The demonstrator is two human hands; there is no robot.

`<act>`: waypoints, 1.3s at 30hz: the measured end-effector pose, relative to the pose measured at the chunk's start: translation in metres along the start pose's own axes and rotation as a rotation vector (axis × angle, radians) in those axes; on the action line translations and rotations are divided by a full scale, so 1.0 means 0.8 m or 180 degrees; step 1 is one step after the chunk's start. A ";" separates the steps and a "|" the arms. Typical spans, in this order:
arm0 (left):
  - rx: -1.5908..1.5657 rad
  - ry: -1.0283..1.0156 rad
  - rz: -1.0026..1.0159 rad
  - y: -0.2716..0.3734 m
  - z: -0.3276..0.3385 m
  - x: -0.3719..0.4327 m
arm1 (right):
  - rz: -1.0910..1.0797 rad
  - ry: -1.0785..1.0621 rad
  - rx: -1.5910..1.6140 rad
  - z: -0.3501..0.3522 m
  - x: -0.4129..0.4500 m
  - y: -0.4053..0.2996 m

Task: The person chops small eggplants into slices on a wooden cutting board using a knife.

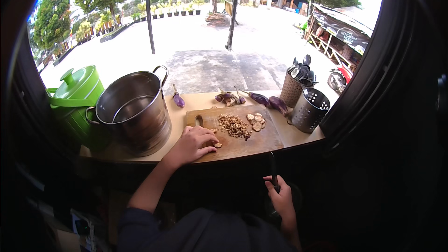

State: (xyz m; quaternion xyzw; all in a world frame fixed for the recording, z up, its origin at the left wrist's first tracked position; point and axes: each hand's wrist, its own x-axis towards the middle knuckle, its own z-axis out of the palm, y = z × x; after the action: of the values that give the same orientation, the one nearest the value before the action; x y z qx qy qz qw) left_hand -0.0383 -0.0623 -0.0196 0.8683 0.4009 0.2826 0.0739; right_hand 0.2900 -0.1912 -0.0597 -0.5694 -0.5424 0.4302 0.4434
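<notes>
My left hand [194, 144] rests on the left part of a wooden cutting board [266, 141], fingers spread and bent. A small eggplant slice [217, 145] lies flat at its fingertips, with the thumb apart from it. A heap of diced eggplant [233, 126] covers the middle of the board. To the right of the heap are several round eggplant slices [257, 121]. Below the counter's front edge, my right hand [281, 196] grips a knife [273, 168] by its dark handle. The blade points up towards the board and is dim against the shadow.
A large metal pot [150, 126] and a lidded green container [78, 91] stand at left. Whole purple eggplants [259, 98] and cut stem ends [226, 97] lie behind the board. A perforated metal holder [308, 115] and a cutlery-filled holder [292, 89] stand at right.
</notes>
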 end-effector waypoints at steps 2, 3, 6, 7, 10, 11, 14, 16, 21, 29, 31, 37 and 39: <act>-0.0139 0.0057 -0.0014 0.003 0.003 0.000 | -0.0017 -0.0126 -0.0025 0.004 0.008 -0.012; -0.0169 0.0085 -0.0018 0.005 0.004 0.001 | -0.0030 -0.0237 -0.0055 0.006 0.012 -0.019; -0.0254 0.0233 -0.0096 0.017 0.011 0.003 | -0.0505 -0.0292 -0.0234 0.021 0.024 -0.050; -0.0304 0.0348 -0.0166 0.022 0.015 0.004 | -0.0656 -0.0345 -0.0377 0.023 0.029 -0.058; -0.0362 0.0655 -0.0300 0.041 0.031 0.008 | -0.1011 -0.0225 -0.0591 0.031 0.044 -0.079; -0.0418 0.0672 -0.0420 0.050 0.034 0.011 | -0.0866 -0.0288 -0.0843 0.031 0.049 -0.088; -0.0407 0.0846 -0.0593 0.056 0.050 0.012 | -0.1267 -0.0265 -0.1569 0.046 0.064 -0.096; -0.0382 0.0932 -0.0579 0.052 0.056 0.009 | -0.1150 -0.0350 -0.1781 0.056 0.070 -0.105; -0.0464 0.1122 -0.0488 0.051 0.062 0.007 | -0.1074 -0.0710 -0.2751 0.068 0.085 -0.108; -0.0551 0.1237 -0.0519 0.052 0.065 0.006 | -0.1159 -0.0835 -0.2745 0.076 0.091 -0.107; -0.0550 0.1237 -0.0535 0.052 0.066 0.006 | -0.1168 -0.0857 -0.2766 0.077 0.092 -0.106; -0.0529 0.1207 -0.0577 0.054 0.065 0.006 | -0.1231 -0.0889 -0.2981 0.077 0.094 -0.099; -0.0528 0.1201 -0.0595 0.053 0.065 0.005 | -0.1167 -0.0923 -0.3142 0.078 0.093 -0.102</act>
State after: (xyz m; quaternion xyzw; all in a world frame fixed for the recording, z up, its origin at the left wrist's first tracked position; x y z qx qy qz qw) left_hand 0.0205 -0.0826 -0.0458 0.7501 0.4617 0.4639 0.0946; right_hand 0.2132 -0.1129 0.0037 -0.5408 -0.8258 0.1143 0.1119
